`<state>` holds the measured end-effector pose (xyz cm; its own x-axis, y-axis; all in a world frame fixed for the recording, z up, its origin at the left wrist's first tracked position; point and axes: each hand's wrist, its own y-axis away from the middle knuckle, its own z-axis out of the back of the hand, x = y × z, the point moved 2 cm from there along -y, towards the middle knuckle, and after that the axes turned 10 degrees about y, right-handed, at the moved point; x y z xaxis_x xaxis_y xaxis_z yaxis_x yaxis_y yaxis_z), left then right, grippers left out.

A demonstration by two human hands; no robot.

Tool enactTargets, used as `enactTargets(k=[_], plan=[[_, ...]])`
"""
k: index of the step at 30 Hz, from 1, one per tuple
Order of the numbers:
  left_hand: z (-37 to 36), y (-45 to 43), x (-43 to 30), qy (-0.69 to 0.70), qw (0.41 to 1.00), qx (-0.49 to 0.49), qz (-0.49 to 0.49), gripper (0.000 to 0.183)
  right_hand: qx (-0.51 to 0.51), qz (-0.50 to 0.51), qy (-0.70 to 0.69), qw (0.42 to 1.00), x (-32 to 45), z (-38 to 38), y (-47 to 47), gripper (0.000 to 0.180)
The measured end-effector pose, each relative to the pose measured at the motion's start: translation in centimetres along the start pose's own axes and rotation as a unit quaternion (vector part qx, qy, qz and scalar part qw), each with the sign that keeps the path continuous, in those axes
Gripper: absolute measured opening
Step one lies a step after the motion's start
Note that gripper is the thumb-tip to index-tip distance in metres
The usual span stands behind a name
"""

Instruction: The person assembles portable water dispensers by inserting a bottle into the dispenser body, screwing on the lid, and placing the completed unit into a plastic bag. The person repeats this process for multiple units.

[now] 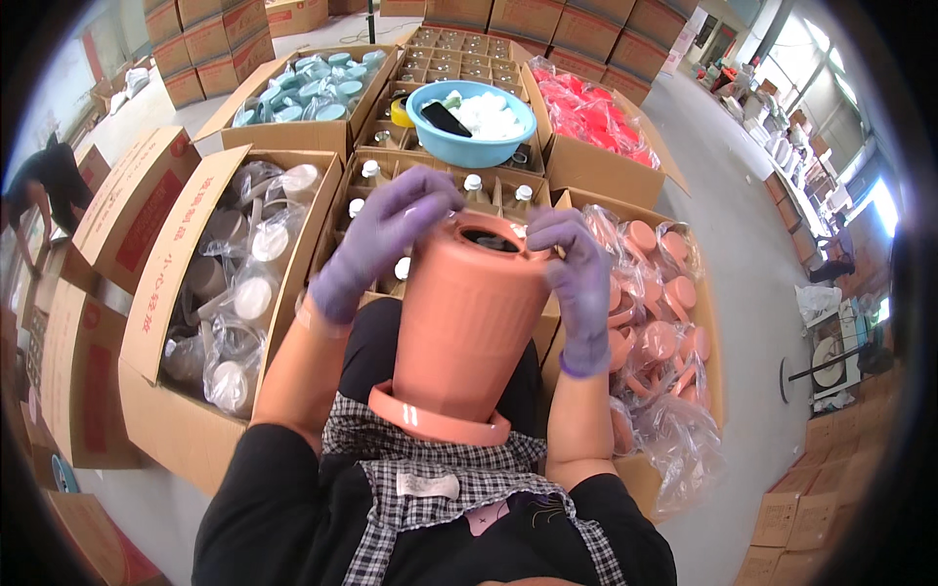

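A terracotta-coloured ribbed plastic jug [469, 329] leans over my lap, its pink-orange handle band [440, 425] towards my body and a round opening facing up and away. My left hand [396, 227], in a purple glove, is at the left of the upper rim, fingers bent. My right hand [575, 271], gloved likewise, is at the rim's right side with curled fingers. Both hands are slightly blurred; whether either one grips the rim is unclear. Behind the jug, white-capped bottles [473, 183] stand in a divided cardboard box, partly hidden by my hands.
A blue basin [471, 154] holds a black phone and white pieces; yellow tape [401, 112] is beside it. Open boxes hold bagged beige [300, 183], teal [330, 113], red [601, 121] and terracotta parts [659, 340]. A person [47, 187] bends at far left.
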<state>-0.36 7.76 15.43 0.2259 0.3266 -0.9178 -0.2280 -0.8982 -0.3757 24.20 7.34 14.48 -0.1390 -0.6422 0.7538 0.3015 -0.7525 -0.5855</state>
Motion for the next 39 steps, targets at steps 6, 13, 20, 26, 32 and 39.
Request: enactTargets(k=[6, 13, 20, 26, 32, 39], plan=[[-4.3, 2.1, -1.5, -0.247, 0.965, 0.014, -0.09, 0.021, 0.02, -0.031, -0.275, 0.961, -5.8, -1.8, 2.0, 0.055], [-2.1, -0.3, 2.0, 0.111, 0.969, 0.168, -0.142, 0.043, -0.071, 0.021, 0.107, 0.992, 3.9, 0.2, 6.3, 0.059], [-5.3, 3.8, -3.9, -0.161, 0.968, 0.13, -0.139, 0.019, 0.081, 0.029, 0.049, 0.995, 4.4, 4.2, 3.7, 0.039], [-6.8, 5.2, -2.2, -0.193, 0.967, -0.063, -0.155, 0.026, 0.078, -0.071, -0.542, 0.834, -6.1, -2.9, 1.3, 0.042], [-3.6, 2.7, -2.1, -0.099, 0.977, 0.145, -0.125, 0.022, -0.014, -0.088, -0.326, 0.941, -0.5, -1.4, 3.1, 0.035], [-4.9, 2.2, 1.5, 0.08, 0.955, 0.097, -0.267, 0.011, 0.058, -0.148, -0.092, 0.983, 3.5, 3.3, 4.7, 0.015]])
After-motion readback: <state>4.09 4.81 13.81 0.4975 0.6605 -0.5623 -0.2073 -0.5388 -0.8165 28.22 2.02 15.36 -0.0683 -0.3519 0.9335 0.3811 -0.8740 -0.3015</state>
